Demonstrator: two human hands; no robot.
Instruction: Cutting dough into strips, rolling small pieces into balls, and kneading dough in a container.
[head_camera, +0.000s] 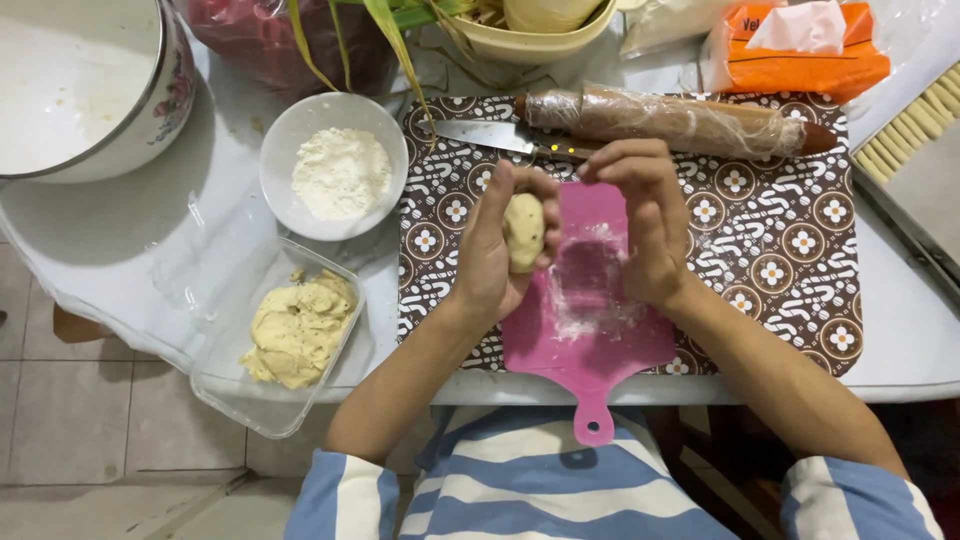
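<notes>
Above one pink cutting board, the left hand cups one dough ball; the right hand hovers curled, holding nothing.

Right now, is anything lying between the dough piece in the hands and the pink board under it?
Nothing visible does. The dough piece sits in the left hand, the right hand beside it; the pink board below shows only flour smears.

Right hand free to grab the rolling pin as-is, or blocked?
Probably yes. The right hand is empty, curled beside the dough ball that the left hand holds. The wrapped rolling pin lies just beyond its fingers, with nothing over it; only the knife lies alongside.
</notes>
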